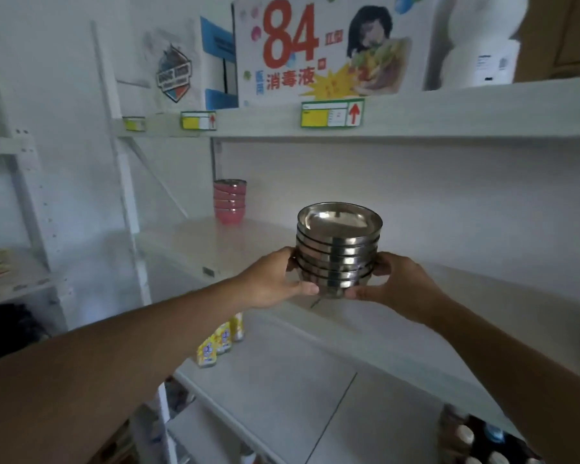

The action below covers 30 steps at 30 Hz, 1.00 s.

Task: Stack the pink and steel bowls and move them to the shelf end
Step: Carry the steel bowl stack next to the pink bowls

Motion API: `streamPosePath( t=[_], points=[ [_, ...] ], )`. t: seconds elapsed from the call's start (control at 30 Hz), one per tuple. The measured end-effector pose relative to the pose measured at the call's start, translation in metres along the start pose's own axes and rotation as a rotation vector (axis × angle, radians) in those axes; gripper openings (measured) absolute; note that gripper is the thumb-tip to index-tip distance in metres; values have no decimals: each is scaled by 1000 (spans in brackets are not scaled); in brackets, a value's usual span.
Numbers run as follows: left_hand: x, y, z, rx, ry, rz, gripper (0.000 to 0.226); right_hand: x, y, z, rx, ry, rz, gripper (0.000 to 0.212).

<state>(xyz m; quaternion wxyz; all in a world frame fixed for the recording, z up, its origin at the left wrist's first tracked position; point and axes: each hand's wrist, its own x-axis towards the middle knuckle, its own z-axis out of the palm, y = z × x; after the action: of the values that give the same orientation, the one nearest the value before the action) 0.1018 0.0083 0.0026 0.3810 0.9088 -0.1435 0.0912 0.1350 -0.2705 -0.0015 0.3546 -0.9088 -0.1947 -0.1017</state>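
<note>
A stack of several steel bowls is held between both hands just above the front edge of the middle shelf. My left hand grips its left side and my right hand grips its right side. A stack of several pink bowls stands at the far left end of the same shelf, against the back wall, well apart from the steel stack.
The upper shelf overhead carries a large "84" carton and other boxes. The lower shelf holds yellow bottles at left and dark bottles at lower right. Another white rack stands to the left.
</note>
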Motion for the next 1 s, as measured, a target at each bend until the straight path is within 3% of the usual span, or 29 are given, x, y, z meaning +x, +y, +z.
streamPosePath(
  t=[0.3, 0.43, 0.53, 0.67, 0.87, 1.0],
  points=[
    [-65, -98, -125, 38, 23, -85, 38, 45, -119, 118, 138, -127, -65, 85],
    [-69, -131, -149, 50, 38, -121, 54, 66, -138, 150, 156, -154, -69, 81],
    [-56, -145, -163, 49, 41, -121, 62, 91, -144, 161, 164, -159, -76, 85],
    [-26, -158, -170, 35, 50, -94, 49, 130, -137, 166, 179, -167, -95, 87],
    [39, -178, -170, 6, 25, -109, 35, 197, -111, 165, 165, -187, -76, 63],
    [82, -196, -169, 28, 6, -127, 35, 234, -89, 174, 181, -183, -69, 76]
  ],
)
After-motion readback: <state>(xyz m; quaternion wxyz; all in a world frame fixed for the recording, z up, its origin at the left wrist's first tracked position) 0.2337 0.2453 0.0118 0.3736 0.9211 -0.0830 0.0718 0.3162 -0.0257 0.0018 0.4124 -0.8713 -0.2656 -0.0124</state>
